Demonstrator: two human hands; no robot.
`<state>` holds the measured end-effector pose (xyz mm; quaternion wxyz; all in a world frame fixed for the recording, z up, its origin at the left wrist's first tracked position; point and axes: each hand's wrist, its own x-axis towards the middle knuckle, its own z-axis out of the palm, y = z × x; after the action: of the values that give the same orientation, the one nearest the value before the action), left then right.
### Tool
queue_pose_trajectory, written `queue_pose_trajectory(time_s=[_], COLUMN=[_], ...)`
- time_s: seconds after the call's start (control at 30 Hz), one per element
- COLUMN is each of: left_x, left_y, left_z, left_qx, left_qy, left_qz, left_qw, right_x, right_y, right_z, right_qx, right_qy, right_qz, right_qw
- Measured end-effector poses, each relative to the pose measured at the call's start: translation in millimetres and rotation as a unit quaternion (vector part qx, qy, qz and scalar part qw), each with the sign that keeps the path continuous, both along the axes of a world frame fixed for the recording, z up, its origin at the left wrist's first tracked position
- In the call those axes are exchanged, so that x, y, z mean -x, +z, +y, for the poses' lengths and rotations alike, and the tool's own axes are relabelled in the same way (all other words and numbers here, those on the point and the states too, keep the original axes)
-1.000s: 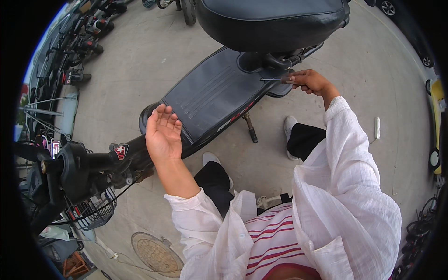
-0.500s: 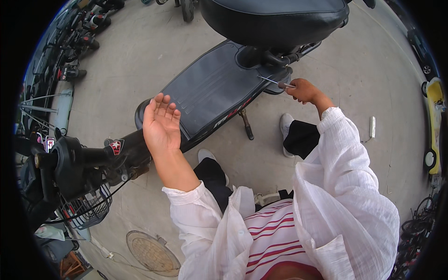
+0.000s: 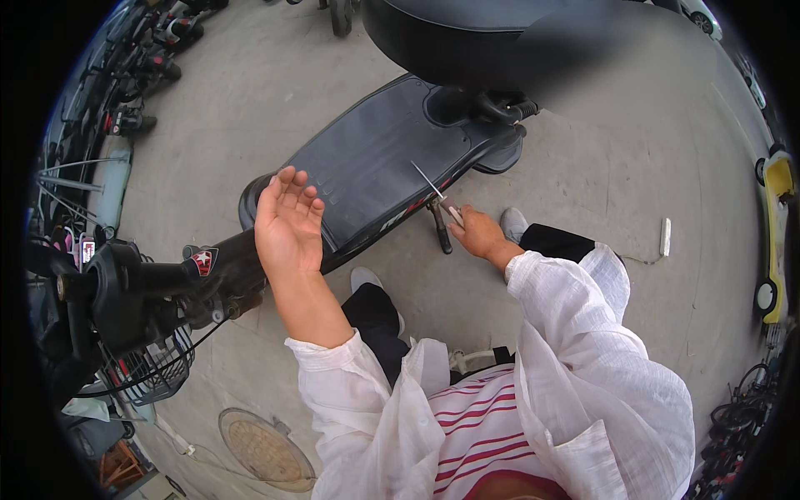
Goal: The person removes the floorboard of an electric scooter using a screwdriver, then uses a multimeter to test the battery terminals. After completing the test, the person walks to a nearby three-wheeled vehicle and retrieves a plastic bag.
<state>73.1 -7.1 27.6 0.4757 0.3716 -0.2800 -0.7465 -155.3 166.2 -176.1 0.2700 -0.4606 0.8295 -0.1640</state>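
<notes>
Dark grey and ribbed, the scooter's footboard (image 3: 367, 154) stretches under a black seat (image 3: 446, 50) that overhangs its rear end. The right hand (image 3: 482, 233) grips a screwdriver (image 3: 452, 210) by the handle, just outside the footboard's near long edge; its thin metal shaft slants across that edge, though whether the tip touches the surface cannot be told. Just beside the handle, a kickstand (image 3: 440, 227) hangs from the same edge. The left hand (image 3: 290, 225), open and palm up with fingers loosely curled, appears by the footboard's front near corner, beside the steering column (image 3: 237, 252).
</notes>
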Motion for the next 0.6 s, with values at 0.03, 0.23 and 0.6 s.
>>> queue_pose_trajectory(time_s=[0.03, 0.23, 0.6], left_x=[-7.6, -21.6, -5.5], left_y=[-0.4, 4.6, 0.3], left_z=[2.4, 0.7, 2.6], left_qx=[0.002, 0.005, -0.010], left_qy=[0.010, 0.023, 0.001], left_qz=[-0.006, -0.024, -0.017], left_qw=[1.000, 0.999, 1.000], right_x=[-11.7, -47.2, -27.4], right_y=[18.4, 77.5, 30.9], right_z=[-9.7, -23.1, -3.1], right_qx=[0.086, 0.347, 0.173], right_qy=[0.000, -0.004, -0.019], right_qz=[-0.008, -0.017, 0.027], right_qw=[0.996, 0.938, 0.984])
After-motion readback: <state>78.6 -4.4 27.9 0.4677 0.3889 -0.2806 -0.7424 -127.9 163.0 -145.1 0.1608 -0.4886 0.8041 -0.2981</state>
